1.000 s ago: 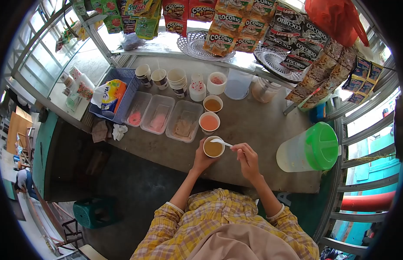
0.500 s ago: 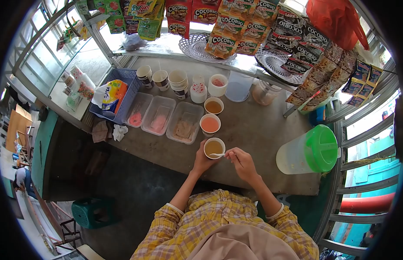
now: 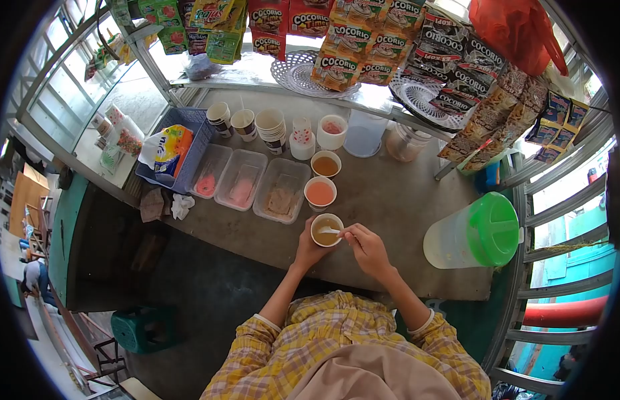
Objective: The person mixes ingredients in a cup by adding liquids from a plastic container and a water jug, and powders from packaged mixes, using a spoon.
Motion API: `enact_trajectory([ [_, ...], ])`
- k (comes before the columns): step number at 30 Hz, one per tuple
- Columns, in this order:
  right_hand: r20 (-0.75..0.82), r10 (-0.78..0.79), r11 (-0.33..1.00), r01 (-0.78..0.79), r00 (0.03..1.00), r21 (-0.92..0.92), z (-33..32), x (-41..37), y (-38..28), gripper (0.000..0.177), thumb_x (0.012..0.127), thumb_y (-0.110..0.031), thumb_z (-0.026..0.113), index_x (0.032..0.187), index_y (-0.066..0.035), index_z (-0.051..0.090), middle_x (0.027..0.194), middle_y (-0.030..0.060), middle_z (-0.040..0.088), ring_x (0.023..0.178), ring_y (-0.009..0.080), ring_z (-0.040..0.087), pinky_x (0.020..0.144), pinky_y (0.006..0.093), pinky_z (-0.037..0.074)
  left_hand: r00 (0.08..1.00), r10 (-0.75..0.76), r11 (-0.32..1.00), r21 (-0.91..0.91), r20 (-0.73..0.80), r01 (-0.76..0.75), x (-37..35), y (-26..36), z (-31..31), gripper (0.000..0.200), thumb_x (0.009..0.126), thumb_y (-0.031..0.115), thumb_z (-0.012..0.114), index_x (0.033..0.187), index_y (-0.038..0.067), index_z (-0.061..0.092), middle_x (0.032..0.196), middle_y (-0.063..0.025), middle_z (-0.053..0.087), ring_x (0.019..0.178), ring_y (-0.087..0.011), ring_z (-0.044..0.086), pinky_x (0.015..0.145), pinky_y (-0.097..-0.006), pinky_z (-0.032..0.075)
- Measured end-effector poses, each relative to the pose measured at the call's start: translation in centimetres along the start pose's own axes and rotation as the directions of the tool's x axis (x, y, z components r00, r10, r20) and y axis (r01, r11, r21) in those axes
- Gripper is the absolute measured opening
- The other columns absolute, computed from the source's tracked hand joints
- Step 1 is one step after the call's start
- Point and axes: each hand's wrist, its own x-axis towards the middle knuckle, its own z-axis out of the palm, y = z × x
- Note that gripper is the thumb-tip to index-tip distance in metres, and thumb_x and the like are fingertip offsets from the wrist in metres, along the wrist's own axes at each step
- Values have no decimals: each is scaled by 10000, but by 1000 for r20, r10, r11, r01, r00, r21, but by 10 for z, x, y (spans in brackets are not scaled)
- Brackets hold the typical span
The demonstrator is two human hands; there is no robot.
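Note:
My left hand (image 3: 310, 248) is wrapped round a paper cup (image 3: 316, 241) of brownish-yellow drink at the table's front. In my right hand (image 3: 364, 248) is pinched a white plastic spoon (image 3: 330, 231), its bowl end dipping into that drink. Just behind stands a cup of pink-orange drink (image 3: 320, 193), and beyond it a cup of amber drink (image 3: 326, 164). Farther back, a white tub with reddish contents (image 3: 332, 131) stands beside a stack of small patterned cups (image 3: 301, 140).
Three clear plastic boxes (image 3: 280, 190) with powder and a blue basket (image 3: 196, 120) line the left. A green-lidded water jug (image 3: 463, 233) stands at right. Drink sachets (image 3: 350, 47) hang above the back. A green stool (image 3: 144, 328) is on the floor, lower left.
The spoon has shifted slightly left and deeper over the cup, my right hand moving with it. My left hand keeps its hold on the cup.

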Motion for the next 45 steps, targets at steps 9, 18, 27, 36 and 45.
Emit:
enact_trajectory([
  [9, 35, 61, 998, -61, 998, 9, 0, -3, 3, 241, 995, -175, 495, 933, 10, 636, 857, 129, 603, 759, 256, 616, 701, 333, 483, 1000, -6, 1000, 14, -12, 7, 0, -2, 0, 798, 641, 172, 888, 1276, 35, 423, 1147, -146, 639, 1054, -262, 648, 865, -354, 524],
  [18, -54, 39, 989, -31, 998, 148, 6, -7, 3, 227, 1001, -161, 493, 988, 5, 647, 892, 90, 600, 685, 160, 560, 641, 273, 464, 994, -6, 1000, -6, -106, 5, -3, -1, 2, 796, 619, 108, 879, 1265, 24, 422, 1134, -144, 644, 1047, -243, 649, 863, -349, 524],
  [27, -80, 67, 971, -46, 995, 234, -3, -5, -4, 191, 990, -141, 505, 997, -16, 649, 937, 88, 613, 757, 198, 585, 674, 298, 461, 946, -40, 998, -65, -322, 20, -4, -11, 3, 807, 625, 32, 857, 1285, 31, 393, 1121, -120, 619, 1053, -231, 619, 911, -342, 481],
  [36, -48, 54, 972, -41, 997, 231, -4, 1, -1, 196, 991, -142, 505, 996, -14, 653, 940, 89, 614, 750, 198, 587, 670, 299, 459, 953, -55, 997, -72, -299, 35, -4, -12, 2, 812, 634, 17, 856, 1293, 34, 381, 1123, -109, 605, 1050, -223, 612, 910, -333, 476],
  [45, 11, 14, 977, -16, 1000, 214, -4, 12, 6, 200, 989, -127, 506, 910, 6, 633, 913, 76, 585, 703, 125, 547, 625, 258, 450, 946, -51, 998, -41, -319, 40, -3, -6, 2, 782, 626, 29, 871, 1247, 42, 397, 1117, -97, 596, 1022, -208, 618, 887, -323, 482],
])
